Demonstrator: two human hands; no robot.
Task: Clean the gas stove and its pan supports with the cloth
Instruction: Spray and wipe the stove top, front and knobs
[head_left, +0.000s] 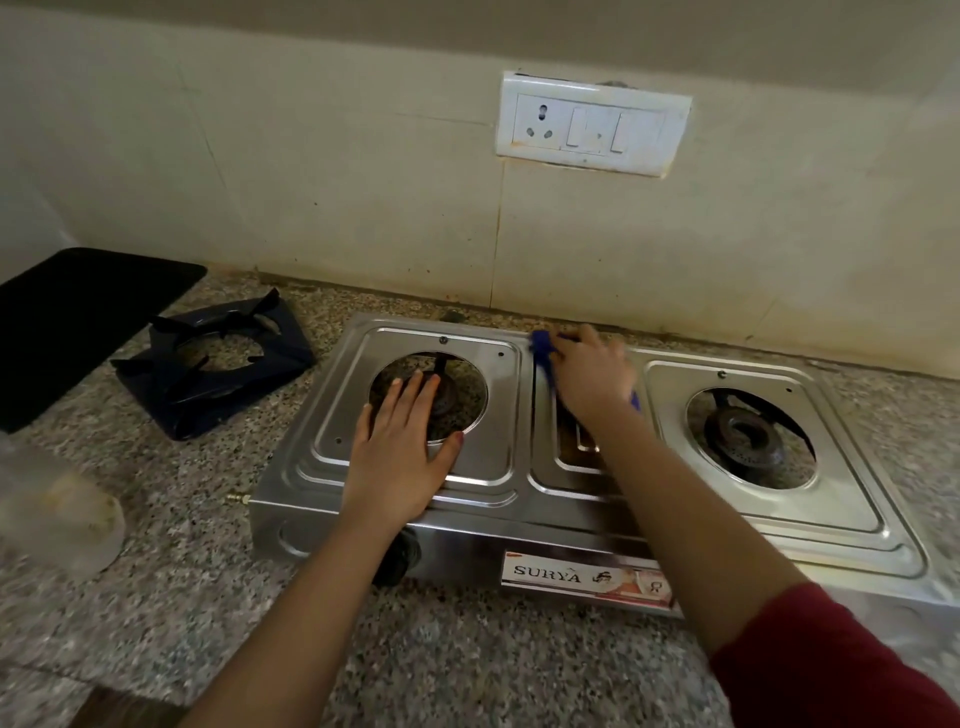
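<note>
A two-burner steel gas stove (498, 478) sits on the granite counter with both burner wells bare. My left hand (400, 447) lies flat with spread fingers on the stove top at the left burner opening. My right hand (589, 371) presses a blue cloth (543, 348) onto the middle strip of the stove near its back edge; most of the cloth is hidden under the hand. Two dark pan supports (208, 364) lie stacked on the counter to the left of the stove.
A black mat (78, 317) lies at the far left of the counter. A blurred clear container (57, 514) stands at the left front. A tiled wall with a white switch socket (592, 124) rises right behind the stove. The right burner (748, 431) is uncovered.
</note>
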